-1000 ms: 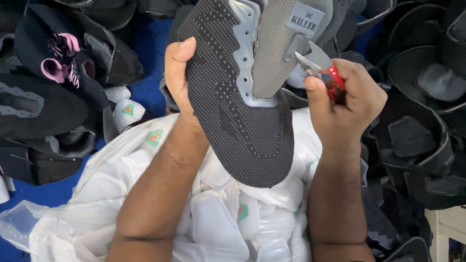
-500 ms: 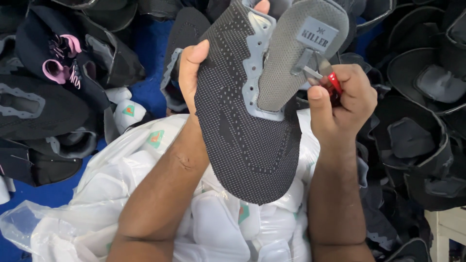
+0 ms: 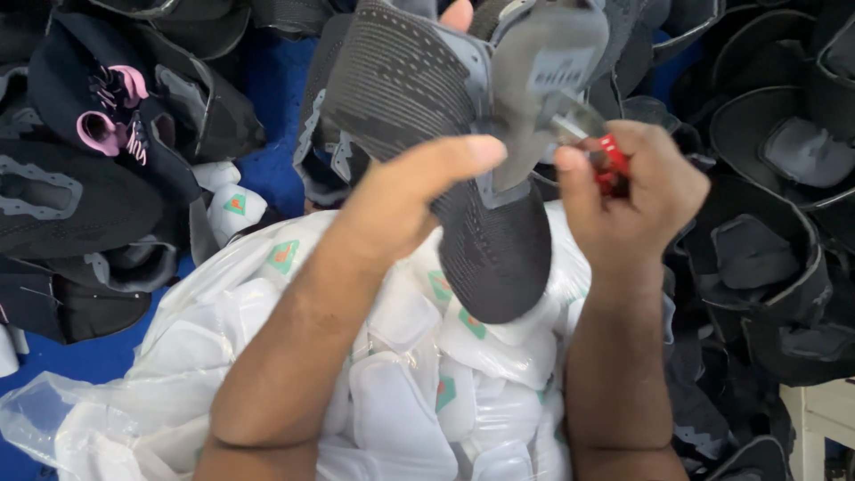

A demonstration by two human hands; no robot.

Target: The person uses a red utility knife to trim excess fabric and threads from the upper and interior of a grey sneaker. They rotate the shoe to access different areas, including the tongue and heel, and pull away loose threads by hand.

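My left hand (image 3: 405, 200) grips a black knitted shoe upper (image 3: 419, 116) with grey trim and holds it up in front of me, thumb across its middle. A grey tongue (image 3: 543, 80) with a small label sticks out of the upper to the right. My right hand (image 3: 637, 191) is shut on a small red-handled cutter (image 3: 610, 160), its metal blades at the edge of the grey tongue.
A clear plastic bag (image 3: 178, 356) full of white padded pieces with green marks lies under my forearms. Black shoe uppers (image 3: 80, 205) are piled on the left on a blue surface (image 3: 267, 169), and more black shoe uppers (image 3: 775, 232) on the right.
My left hand has turned the shoe upper and shifted its grip from the upper's left edge to across its middle. The right hand with the cutter stays at the grey tongue.
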